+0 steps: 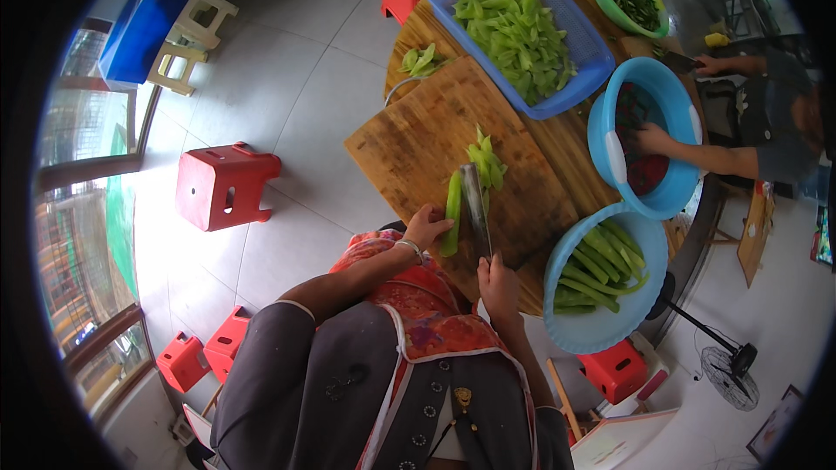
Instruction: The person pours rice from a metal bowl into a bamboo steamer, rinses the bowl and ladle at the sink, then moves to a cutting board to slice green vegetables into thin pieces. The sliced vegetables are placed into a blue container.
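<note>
My right hand grips the handle of a cleaver, whose blade lies over a wooden cutting board. My left hand touches a green vegetable stalk on the board, left of the blade; whether the fingers grip it I cannot tell. A small pile of cut green slices lies right of the blade's far end. Beyond the board, a blue plastic basket holds many similar slices. A pale blue basin at the right holds long green stalks.
Across the round wooden table, a person has one hand in a blue tub with red contents and a knife in the other. A green bowl stands beyond. Red stools and a fan stand around.
</note>
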Motion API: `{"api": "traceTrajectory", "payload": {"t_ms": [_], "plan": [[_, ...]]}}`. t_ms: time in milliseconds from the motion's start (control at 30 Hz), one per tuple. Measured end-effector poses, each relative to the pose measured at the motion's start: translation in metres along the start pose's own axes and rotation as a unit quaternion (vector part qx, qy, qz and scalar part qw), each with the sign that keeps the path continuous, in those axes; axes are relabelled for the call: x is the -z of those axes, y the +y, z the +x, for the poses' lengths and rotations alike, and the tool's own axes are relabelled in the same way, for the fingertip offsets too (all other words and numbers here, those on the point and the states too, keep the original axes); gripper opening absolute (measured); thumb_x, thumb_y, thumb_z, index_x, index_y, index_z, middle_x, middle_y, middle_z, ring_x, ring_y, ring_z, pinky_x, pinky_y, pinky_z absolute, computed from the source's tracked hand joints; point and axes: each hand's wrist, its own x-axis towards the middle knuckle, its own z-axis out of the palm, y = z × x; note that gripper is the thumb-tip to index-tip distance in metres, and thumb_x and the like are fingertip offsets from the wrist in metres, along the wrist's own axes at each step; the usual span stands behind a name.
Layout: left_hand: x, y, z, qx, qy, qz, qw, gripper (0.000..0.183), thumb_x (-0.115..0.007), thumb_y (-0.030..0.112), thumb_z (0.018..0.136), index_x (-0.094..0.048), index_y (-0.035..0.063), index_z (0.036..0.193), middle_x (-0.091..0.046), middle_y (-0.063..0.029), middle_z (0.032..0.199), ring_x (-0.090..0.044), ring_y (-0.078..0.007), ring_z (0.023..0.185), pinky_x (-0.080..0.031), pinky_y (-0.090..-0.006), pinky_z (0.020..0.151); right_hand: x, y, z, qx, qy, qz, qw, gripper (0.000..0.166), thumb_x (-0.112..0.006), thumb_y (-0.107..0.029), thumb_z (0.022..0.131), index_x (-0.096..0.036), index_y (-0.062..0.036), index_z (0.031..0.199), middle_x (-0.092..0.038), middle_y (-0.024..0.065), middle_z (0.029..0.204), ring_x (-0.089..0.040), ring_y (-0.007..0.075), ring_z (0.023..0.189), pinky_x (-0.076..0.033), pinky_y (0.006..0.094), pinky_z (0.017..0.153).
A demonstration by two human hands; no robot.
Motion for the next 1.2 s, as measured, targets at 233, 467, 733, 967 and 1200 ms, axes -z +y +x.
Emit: {"api": "traceTrajectory", "payload": {"t_ms": [233,467,733,967,1200], "plan": [[0.002,-0.012,0.006,-0.037,0.015,-0.004,0.999,0.033,-0.069,0.013,0.079,-0.052,-0.0017,0.102,-0.062,-0.0101,0.091,-0.061,-0.0174,0.08,-0.05,-0.03,0.068,0.0,-0.011,0.023,0.033,-0.025,-0.013,0.999,0.022,-0.047,-0.021,0.092,-0.049,0.0005,0.089,-0.058,0.0213,0.061,-0.058,0.0403,0.058,-0.045,0.0492,0.052],[-0.005,-0.011,0.002,-0.051,0.032,-0.044,0.997,0.032,-0.07,0.014,0.077,-0.053,-0.0025,0.098,-0.063,-0.0103,0.088,-0.059,-0.017,0.078,-0.049,-0.0306,0.069,-0.002,0.002,0.02,0.031,0.038,0.006,0.999,0.021,-0.047,-0.021,0.092,-0.048,-0.0011,0.088,-0.058,0.0219,0.062,-0.058,0.0412,0.059,-0.045,0.0503,0.053],[-0.004,-0.009,0.001,-0.055,0.038,0.0,0.998,0.033,-0.069,0.012,0.078,-0.052,-0.0026,0.102,-0.061,-0.0101,0.089,-0.059,-0.0172,0.081,-0.049,-0.0308,0.071,0.004,-0.011,0.021,0.027,-0.032,-0.017,0.999,0.022,-0.047,-0.021,0.092,-0.049,-0.0005,0.086,-0.059,0.0224,0.064,-0.059,0.0408,0.061,-0.045,0.0507,0.054],[-0.01,-0.005,-0.004,-0.08,0.053,-0.021,0.995,0.033,-0.069,0.011,0.077,-0.052,-0.0028,0.101,-0.061,-0.0096,0.087,-0.059,-0.017,0.08,-0.048,-0.031,0.072,0.003,-0.001,0.019,0.045,0.021,0.021,0.999,0.022,-0.047,-0.022,0.092,-0.049,-0.0005,0.088,-0.059,0.0217,0.063,-0.059,0.0396,0.06,-0.046,0.0499,0.053],[-0.008,-0.004,-0.006,-0.056,0.043,-0.017,0.997,0.03,-0.069,0.011,0.077,-0.052,-0.0028,0.097,-0.062,-0.0105,0.087,-0.059,-0.0171,0.079,-0.049,-0.031,0.072,0.005,-0.017,0.004,0.034,-0.033,-0.073,0.996,0.023,-0.047,-0.023,0.092,-0.05,-0.0001,0.092,-0.06,0.0203,0.062,-0.059,0.0391,0.058,-0.046,0.0487,0.052]]}}
